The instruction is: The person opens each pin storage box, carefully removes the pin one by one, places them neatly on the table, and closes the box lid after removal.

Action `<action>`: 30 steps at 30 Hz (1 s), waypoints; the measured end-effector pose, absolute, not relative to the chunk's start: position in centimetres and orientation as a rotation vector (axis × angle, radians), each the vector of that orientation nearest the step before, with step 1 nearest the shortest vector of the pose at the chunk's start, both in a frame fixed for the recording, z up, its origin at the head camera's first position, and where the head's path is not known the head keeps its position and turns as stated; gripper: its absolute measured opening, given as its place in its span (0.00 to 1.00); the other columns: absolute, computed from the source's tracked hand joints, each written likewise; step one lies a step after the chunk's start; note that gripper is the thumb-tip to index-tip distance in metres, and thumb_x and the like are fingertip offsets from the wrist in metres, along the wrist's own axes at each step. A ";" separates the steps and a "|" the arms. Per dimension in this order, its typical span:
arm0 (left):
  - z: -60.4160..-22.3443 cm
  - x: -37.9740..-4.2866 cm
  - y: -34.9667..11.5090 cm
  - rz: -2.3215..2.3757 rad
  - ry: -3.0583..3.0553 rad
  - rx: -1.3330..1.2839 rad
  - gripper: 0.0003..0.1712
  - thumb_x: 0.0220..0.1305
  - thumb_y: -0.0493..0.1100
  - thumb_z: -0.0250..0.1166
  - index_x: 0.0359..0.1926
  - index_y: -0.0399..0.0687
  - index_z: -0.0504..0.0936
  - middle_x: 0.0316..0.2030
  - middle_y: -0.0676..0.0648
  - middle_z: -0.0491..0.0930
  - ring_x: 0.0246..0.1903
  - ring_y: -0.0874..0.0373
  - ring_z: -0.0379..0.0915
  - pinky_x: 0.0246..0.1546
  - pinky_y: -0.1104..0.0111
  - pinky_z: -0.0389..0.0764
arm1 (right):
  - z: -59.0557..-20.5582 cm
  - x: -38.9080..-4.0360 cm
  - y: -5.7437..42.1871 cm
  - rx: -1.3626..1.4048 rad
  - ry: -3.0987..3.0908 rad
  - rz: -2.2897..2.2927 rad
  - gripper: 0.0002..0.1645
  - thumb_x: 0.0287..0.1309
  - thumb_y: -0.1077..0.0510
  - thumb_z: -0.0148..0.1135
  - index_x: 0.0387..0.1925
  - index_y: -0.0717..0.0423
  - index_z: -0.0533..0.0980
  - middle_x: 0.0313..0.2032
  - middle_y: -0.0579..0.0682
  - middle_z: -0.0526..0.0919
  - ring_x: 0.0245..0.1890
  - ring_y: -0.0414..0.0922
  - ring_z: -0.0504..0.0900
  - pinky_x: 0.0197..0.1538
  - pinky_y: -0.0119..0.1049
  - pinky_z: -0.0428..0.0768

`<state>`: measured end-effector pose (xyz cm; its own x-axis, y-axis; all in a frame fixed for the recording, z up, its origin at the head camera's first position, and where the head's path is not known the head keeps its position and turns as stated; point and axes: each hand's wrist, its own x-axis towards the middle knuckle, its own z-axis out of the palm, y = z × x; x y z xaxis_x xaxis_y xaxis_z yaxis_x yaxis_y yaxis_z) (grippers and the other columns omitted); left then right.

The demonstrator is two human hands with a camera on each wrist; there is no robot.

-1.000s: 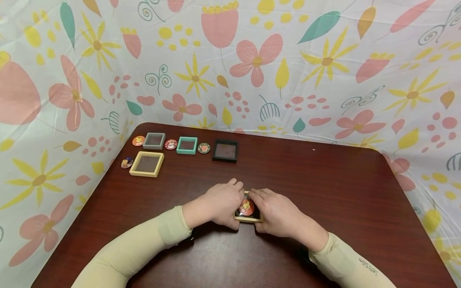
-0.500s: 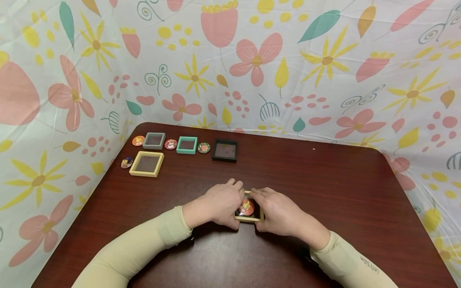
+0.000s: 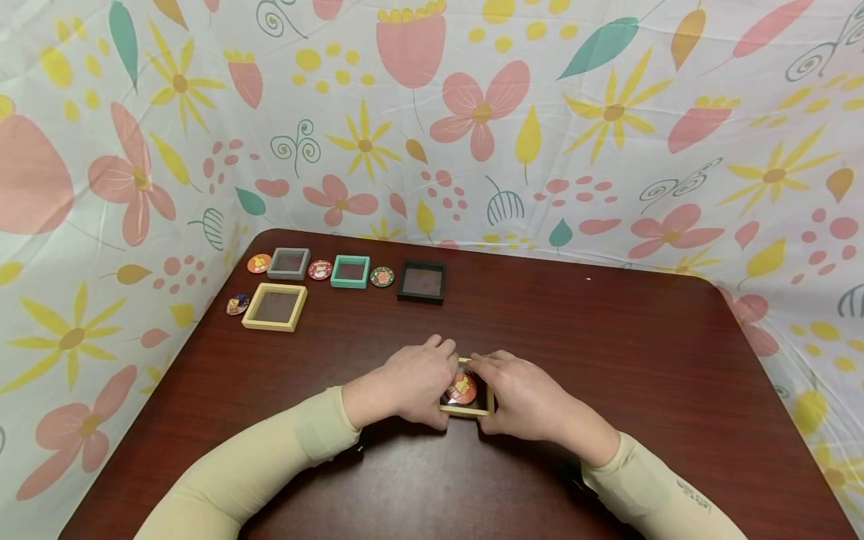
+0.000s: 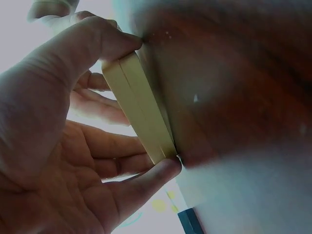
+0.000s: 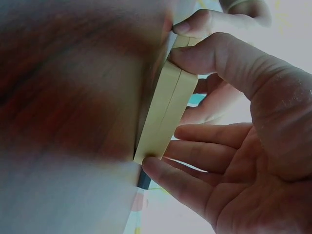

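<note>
A small cream-yellow display frame (image 3: 466,412) lies on the table between both hands. Inside its clear window shows a round orange-red badge (image 3: 463,388) with a yellow figure. My left hand (image 3: 420,384) grips the frame's left side, thumb at the near corner and fingers at the far one. On the opposite side my right hand (image 3: 523,395) holds it the same way. Both wrist views show the frame's side edge (image 4: 139,105) with a thin seam along it, pinched between thumb and fingertip. The fingers cover parts of the frame's left and right rims in the head view.
Toward the back left stand a grey frame (image 3: 289,264), a teal frame (image 3: 350,286), a black frame (image 3: 421,298) and a larger cream frame (image 3: 271,326). Several round badges, such as a red one (image 3: 320,270), lie beside them. Patterned cloth (image 3: 479,112) hangs behind the table (image 3: 607,330).
Hardly anything differs. My right wrist has shifted very slightly, while both hands keep their hold on the frame in the same place.
</note>
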<state>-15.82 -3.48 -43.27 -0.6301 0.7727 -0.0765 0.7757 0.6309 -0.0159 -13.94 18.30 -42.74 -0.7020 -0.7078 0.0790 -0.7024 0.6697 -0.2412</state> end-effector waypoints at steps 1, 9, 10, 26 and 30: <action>-43.3 -15.8 -3.5 -0.080 2.783 1.325 0.29 0.37 0.69 0.69 0.33 0.57 0.73 0.42 0.52 0.68 0.40 0.57 0.61 0.28 0.71 0.72 | -42.7 -13.9 18.3 -1.205 2.852 -0.396 0.50 0.29 0.47 0.75 0.61 0.59 0.73 0.57 0.53 0.77 0.56 0.45 0.73 0.53 0.41 0.76; -43.0 -15.6 -3.5 -0.099 2.784 1.326 0.39 0.37 0.69 0.69 0.46 0.49 0.78 0.42 0.52 0.68 0.40 0.58 0.60 0.29 0.71 0.73 | -42.4 -14.1 18.6 -1.196 2.826 -0.451 0.50 0.29 0.46 0.75 0.60 0.57 0.73 0.54 0.49 0.80 0.53 0.41 0.74 0.49 0.39 0.77; -43.0 -15.6 -3.5 -0.093 2.780 1.324 0.39 0.37 0.69 0.70 0.46 0.49 0.78 0.42 0.52 0.68 0.40 0.58 0.60 0.29 0.71 0.73 | -42.4 -14.2 18.7 -1.191 2.818 -0.464 0.49 0.30 0.46 0.75 0.60 0.57 0.73 0.53 0.48 0.80 0.53 0.40 0.73 0.48 0.38 0.77; -42.9 -15.8 -4.2 0.049 2.748 1.160 0.62 0.43 0.72 0.74 0.71 0.41 0.63 0.59 0.47 0.71 0.54 0.55 0.64 0.45 0.67 0.75 | -42.7 -16.6 21.2 -0.968 2.569 -0.834 0.41 0.54 0.40 0.69 0.67 0.50 0.69 0.58 0.41 0.76 0.54 0.37 0.75 0.52 0.42 0.75; -42.8 -15.6 -4.2 0.093 2.783 1.144 0.71 0.39 0.72 0.76 0.75 0.40 0.53 0.63 0.44 0.68 0.58 0.53 0.64 0.46 0.63 0.77 | -43.0 -17.3 21.7 -0.918 2.476 -0.970 0.43 0.55 0.37 0.69 0.67 0.49 0.68 0.59 0.41 0.76 0.56 0.36 0.75 0.55 0.45 0.75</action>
<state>-15.61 -4.16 -42.85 -0.7037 0.7038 -0.0970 0.6957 0.7103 0.1067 -17.31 21.70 -43.03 -0.7394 -0.6701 -0.0651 -0.4476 0.5616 -0.6959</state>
